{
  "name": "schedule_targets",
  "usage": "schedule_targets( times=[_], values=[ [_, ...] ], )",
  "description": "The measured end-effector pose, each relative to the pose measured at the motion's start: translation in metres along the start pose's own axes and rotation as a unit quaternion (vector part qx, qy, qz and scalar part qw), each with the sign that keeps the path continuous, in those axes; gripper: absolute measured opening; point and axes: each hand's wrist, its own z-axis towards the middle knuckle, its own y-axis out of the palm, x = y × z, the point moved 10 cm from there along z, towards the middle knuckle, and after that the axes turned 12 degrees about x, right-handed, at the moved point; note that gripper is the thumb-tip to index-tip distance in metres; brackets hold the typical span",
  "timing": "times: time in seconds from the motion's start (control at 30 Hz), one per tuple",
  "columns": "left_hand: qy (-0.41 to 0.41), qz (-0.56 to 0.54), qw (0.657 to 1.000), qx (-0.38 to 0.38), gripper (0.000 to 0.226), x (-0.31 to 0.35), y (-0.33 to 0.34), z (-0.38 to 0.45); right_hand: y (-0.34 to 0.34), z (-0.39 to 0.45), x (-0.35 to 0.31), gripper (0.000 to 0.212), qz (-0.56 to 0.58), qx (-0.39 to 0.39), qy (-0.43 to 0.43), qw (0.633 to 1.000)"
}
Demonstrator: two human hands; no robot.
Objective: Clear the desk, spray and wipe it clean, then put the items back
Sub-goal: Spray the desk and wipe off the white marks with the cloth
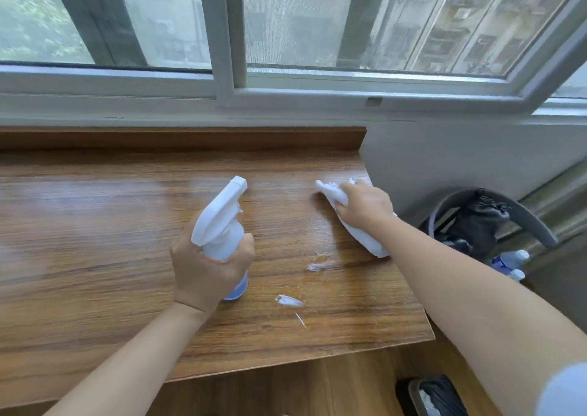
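**Desk being wiped with cloth, spray bottle held above it**

A wooden desk (pixel 95 225) is seen from above, set against a white window frame (pixel 222 91). A white spray bottle (pixel 219 222) is gripped by the left hand (pixel 209 269), with the fingers curled round its neck just under the trigger head; the nozzle is pointed away from the person, toward the window. The bottle's pale blue base is seen below the hand, over the desk's middle.

A white cloth (pixel 343 206) is held by the right hand (pixel 365 206), the fingers being curled over it and pressed down onto the desk near the far right corner. Part of the cloth is trailed back under the wrist toward the desk's right edge.

Streaks of white foam (pixel 317 266) are left on the wood between the two hands, nearer the front edge. Beyond the right edge, a grey chair (pixel 536 222) with a black bag (pixel 476 222) on it is visible, and a dark bin (pixel 435 396) is seen on the floor below.
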Motion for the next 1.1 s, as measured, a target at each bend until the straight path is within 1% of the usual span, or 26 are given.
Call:
schedule_targets(
  times=[0.07, 0.13, 0.23, 0.3, 0.37, 0.43, 0.47, 0.5, 0.57, 0.67, 0.77, 0.83, 0.9, 0.97, 1.03, 1.1],
  values=[
    [-0.004, -0.006, 1.0, -0.006, 0.048, 0.0, 0.002, -0.001, -0.005, -0.03, -0.023, 0.035, 0.023, -0.001, -0.055, 0.998],
    [-0.005, -0.015, 1.0, -0.013, 0.048, 0.001, 0.003, -0.002, -0.007, -0.072, -0.05, 0.037, 0.063, -0.02, -0.099, 0.993],
    [0.013, -0.022, 0.999, -0.023, 0.049, 0.006, 0.004, -0.001, -0.011, -0.147, -0.09, 0.037, 0.1, -0.023, -0.206, 0.973],
    [0.008, -0.03, 0.999, -0.019, 0.049, 0.004, 0.002, -0.002, -0.012, -0.188, -0.098, 0.035, 0.11, -0.022, -0.261, 0.959],
    [0.009, -0.025, 1.0, -0.011, 0.05, 0.001, 0.001, -0.004, -0.011, -0.204, -0.093, 0.032, 0.112, -0.017, -0.278, 0.954],
    [0.01, -0.021, 1.0, -0.007, 0.05, 0.001, 0.002, -0.005, -0.011, -0.197, -0.086, 0.031, 0.115, -0.019, -0.259, 0.959],
    [0.01, -0.023, 1.0, -0.004, 0.049, 0.002, 0.002, -0.005, -0.009, -0.185, -0.082, 0.032, 0.111, -0.02, -0.235, 0.965],
    [0.009, -0.026, 1.0, -0.002, 0.048, 0.003, 0.003, -0.004, -0.008, -0.168, -0.076, 0.033, 0.104, -0.012, -0.206, 0.973],
    [0.016, -0.023, 1.0, 0.004, 0.043, 0.005, 0.002, -0.003, -0.005, -0.124, -0.058, 0.028, 0.086, -0.002, -0.12, 0.989],
    [0.016, -0.021, 1.0, 0.007, 0.041, 0.005, 0.001, -0.004, -0.001, -0.056, -0.035, 0.024, 0.093, -0.007, 0.004, 0.996],
    [0.025, -0.014, 0.999, 0.014, 0.042, 0.004, 0.0, -0.002, 0.006, -0.012, -0.037, 0.025, 0.075, -0.003, 0.057, 0.996],
    [0.029, -0.024, 0.999, 0.008, 0.037, 0.007, 0.001, -0.002, 0.007, -0.001, -0.043, 0.024, 0.053, 0.001, 0.061, 0.997],
    [0.029, -0.035, 0.999, 0.004, 0.029, 0.009, -0.001, -0.003, 0.002, -0.009, -0.055, 0.023, 0.047, -0.005, 0.041, 0.998],
    [0.027, -0.034, 0.999, 0.004, 0.029, 0.009, -0.003, -0.003, -0.002, -0.037, -0.077, 0.03, 0.053, -0.018, -0.017, 0.998],
    [0.018, -0.035, 0.999, 0.002, 0.032, 0.009, -0.002, -0.004, -0.008, -0.084, -0.107, 0.032, 0.073, -0.028, -0.084, 0.993],
    [-0.006, -0.04, 0.999, 0.002, 0.029, 0.007, -0.001, -0.004, -0.012, -0.141, -0.133, 0.035, 0.105, -0.043, -0.144, 0.983]
  ],
)
